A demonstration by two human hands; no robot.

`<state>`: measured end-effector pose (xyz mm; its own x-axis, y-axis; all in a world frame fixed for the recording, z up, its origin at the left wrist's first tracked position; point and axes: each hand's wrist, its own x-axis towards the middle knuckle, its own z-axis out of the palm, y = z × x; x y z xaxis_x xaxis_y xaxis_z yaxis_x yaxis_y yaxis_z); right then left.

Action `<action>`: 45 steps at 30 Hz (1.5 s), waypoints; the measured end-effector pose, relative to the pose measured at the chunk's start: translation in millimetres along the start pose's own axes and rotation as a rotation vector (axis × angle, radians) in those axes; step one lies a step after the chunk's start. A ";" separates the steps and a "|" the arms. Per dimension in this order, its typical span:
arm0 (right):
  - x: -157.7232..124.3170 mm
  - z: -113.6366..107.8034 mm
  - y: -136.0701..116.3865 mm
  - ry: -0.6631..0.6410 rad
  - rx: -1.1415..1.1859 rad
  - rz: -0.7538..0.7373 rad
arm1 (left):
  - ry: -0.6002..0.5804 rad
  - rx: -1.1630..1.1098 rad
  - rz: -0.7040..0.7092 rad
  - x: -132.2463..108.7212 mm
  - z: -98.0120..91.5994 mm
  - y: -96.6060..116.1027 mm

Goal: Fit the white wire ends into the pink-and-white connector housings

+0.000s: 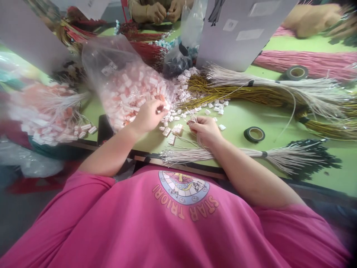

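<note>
- The left hand [149,116] pinches a small white connector [166,107] at the mouth of the bag [122,80].
- The right hand [205,130] is closed on thin grey wires [223,154].
- The wires lie along the near edge of the green tabletop [240,119], long axis left to right, bare tips pointing left.

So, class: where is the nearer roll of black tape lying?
The roll of black tape lies flat on the green table, right of the right hand, just above the white wire bundle.
</note>
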<state>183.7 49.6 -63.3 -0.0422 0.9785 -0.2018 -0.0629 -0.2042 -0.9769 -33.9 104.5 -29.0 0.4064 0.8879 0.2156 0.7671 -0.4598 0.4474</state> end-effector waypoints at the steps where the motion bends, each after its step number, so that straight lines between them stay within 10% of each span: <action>1: -0.4 0.4 -1.0 -0.002 -0.004 0.004 | -0.045 -0.059 -0.035 -4.3 -0.3 10.2; 10: -0.3 -0.8 0.3 -0.015 -0.069 -0.035 | -0.412 -0.823 -0.327 -14.4 30.4 35.6; 16: 1.2 -1.6 5.9 0.027 -0.181 -0.101 | -0.414 -1.179 -0.505 -13.3 41.2 36.9; 45: 0.2 -0.6 9.2 0.008 -0.549 -0.103 | -0.388 -0.841 -0.338 -18.2 53.8 40.2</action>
<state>183.7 47.9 -72.3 -0.0552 0.9933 -0.1019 0.4624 -0.0651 -0.8843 16.2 69.0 -61.6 0.4808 0.8345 -0.2691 0.3307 0.1117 0.9371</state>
